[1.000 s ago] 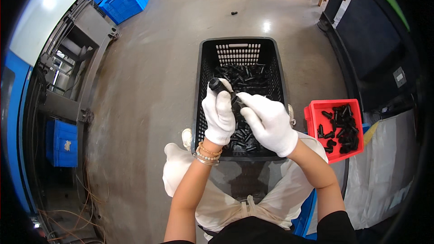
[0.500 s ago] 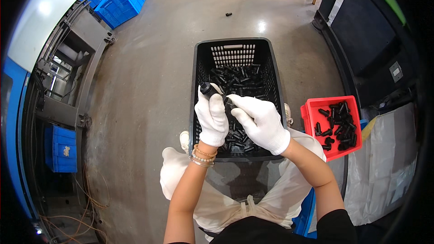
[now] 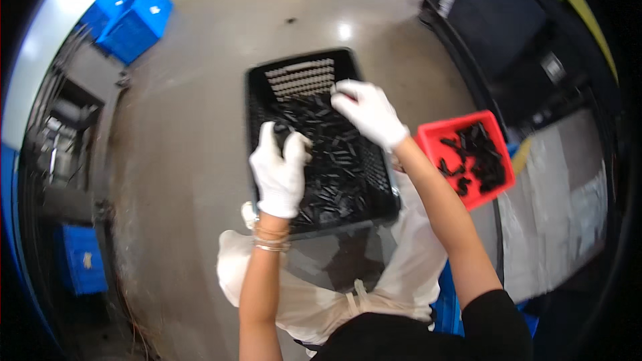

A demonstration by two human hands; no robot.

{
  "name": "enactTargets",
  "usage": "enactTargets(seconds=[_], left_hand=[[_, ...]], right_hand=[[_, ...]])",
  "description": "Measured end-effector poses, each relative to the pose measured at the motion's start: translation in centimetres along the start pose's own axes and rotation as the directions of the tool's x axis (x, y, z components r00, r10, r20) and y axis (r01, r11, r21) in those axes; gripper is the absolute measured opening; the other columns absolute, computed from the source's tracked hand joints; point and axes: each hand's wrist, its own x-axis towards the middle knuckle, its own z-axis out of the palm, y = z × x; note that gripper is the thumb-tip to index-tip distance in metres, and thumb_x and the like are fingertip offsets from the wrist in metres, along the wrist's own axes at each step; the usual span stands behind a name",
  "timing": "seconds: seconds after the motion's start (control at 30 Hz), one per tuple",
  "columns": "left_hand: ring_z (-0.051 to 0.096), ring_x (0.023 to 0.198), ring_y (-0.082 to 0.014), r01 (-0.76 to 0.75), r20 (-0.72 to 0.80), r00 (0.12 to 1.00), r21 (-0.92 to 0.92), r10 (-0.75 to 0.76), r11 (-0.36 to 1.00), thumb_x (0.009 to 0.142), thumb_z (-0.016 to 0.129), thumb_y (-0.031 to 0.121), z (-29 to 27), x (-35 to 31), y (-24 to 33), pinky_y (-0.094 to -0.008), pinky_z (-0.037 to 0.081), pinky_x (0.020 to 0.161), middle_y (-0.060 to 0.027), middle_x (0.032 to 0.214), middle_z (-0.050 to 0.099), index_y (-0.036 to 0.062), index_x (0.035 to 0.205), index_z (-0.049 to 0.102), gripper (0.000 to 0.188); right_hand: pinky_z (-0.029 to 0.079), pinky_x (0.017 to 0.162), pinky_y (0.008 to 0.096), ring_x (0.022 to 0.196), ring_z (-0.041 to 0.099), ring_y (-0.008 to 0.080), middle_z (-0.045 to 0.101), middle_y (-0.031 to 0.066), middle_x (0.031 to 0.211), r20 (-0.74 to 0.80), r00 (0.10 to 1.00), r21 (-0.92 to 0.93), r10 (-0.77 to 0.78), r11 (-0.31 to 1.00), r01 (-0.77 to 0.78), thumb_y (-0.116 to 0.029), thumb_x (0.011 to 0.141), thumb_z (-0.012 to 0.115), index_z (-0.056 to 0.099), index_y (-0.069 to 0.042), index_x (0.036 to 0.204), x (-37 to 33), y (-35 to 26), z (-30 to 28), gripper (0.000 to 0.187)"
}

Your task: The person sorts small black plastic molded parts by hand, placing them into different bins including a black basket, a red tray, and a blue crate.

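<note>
Grey floor (image 3: 180, 127), black crate (image 3: 345, 61) on it, loose parts (image 3: 341, 157) inside. Left hand (image 3: 279, 167): thumb and fingers spread around black piece (image 3: 282, 132), over crate's left side. Right hand (image 3: 370, 112): fingers curled over far right; blurred, can't tell grip.

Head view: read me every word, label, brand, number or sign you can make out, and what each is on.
No text is readable in this view.
Nearer upper-left blue crate: pale mark, too small to read.
Lower-left blue crate: pale patch, too blurred.
Dark machine panel: pale plate, too blurred.
Black crate, red bin: no text seen.
</note>
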Motion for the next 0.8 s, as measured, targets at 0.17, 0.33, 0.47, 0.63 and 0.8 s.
enactTargets(seconds=[0.17, 0.33, 0.47, 0.63, 0.8], left_hand=[[0.059, 0.068, -0.0212, -0.182, 0.22, 0.973, 0.532, 0.073, 0.827, 0.08, 0.058, 0.009, -0.1, 0.1, -0.8, -0.0315, 0.047, 0.065, -0.0097, 0.078, 0.059, 0.0043, 0.09, 0.055, 0.012], [0.06, 0.08, -0.0323, -0.384, 0.571, 0.819, 0.612, -0.05, 0.691, 0.082, 0.058, 0.024, -1.7, -0.6, -2.2, -0.04, 0.048, 0.071, -0.013, 0.086, 0.06, 0.0081, 0.094, 0.056, 0.02], [0.061, 0.081, -0.0322, -0.339, 0.567, 0.8, 0.696, -0.195, 0.634, 0.085, 0.055, 0.032, -2.4, -1.1, -2.9, -0.0413, 0.049, 0.073, -0.012, 0.088, 0.062, 0.01, 0.096, 0.056, 0.024], [0.061, 0.084, -0.0313, -0.304, 0.507, 0.837, 0.743, -0.206, 0.596, 0.085, 0.054, 0.035, -2.9, -0.9, -3.0, -0.0421, 0.048, 0.074, -0.0129, 0.088, 0.063, 0.0114, 0.096, 0.058, 0.027], [0.062, 0.088, -0.031, -0.284, 0.486, 0.836, 0.782, -0.256, 0.554, 0.086, 0.051, 0.038, -3.9, -0.9, -3.0, -0.0429, 0.048, 0.076, -0.0135, 0.091, 0.063, 0.0117, 0.103, 0.056, 0.032]], right_hand=[[0.048, 0.085, 0.0424, 0.098, 0.059, 0.0384, 0.062, 0.0199, 0.102, -0.453, 0.733, -0.279, 0.508, 0.7, -0.658, -0.024, 0.077, 0.048, 0.067, -0.007, 0.095, -0.9, 13.9, -5.2, 0.031], [0.048, 0.086, 0.0429, 0.103, 0.059, 0.0367, 0.061, 0.0224, 0.108, -0.648, 0.297, 0.016, 0.701, 0.403, -0.915, -0.021, 0.08, 0.049, 0.065, -0.004, 0.102, -9.9, 22.0, -7.7, 0.032], [0.045, 0.092, 0.0408, 0.111, 0.055, 0.0346, 0.058, 0.0203, 0.118, -0.564, 0.203, -0.063, 0.8, 0.203, -0.977, -0.018, 0.08, 0.049, 0.063, -0.005, 0.109, -12.3, 26.9, -8.7, 0.035], [0.041, 0.099, 0.0435, 0.123, 0.047, 0.0289, 0.05, 0.0121, 0.131, -0.139, 0.242, -0.514, 0.96, 0.139, -0.846, -0.024, 0.084, 0.045, 0.057, -0.009, 0.12, -12.0, 32.2, -7.0, 0.041], [0.044, 0.096, 0.0377, 0.117, 0.053, 0.0237, 0.057, 0.009, 0.125, -0.338, -0.186, 0.194, 0.923, -0.124, -0.973, -0.023, 0.085, 0.047, 0.061, -0.012, 0.117, -12.3, 34.4, -7.7, 0.037]])
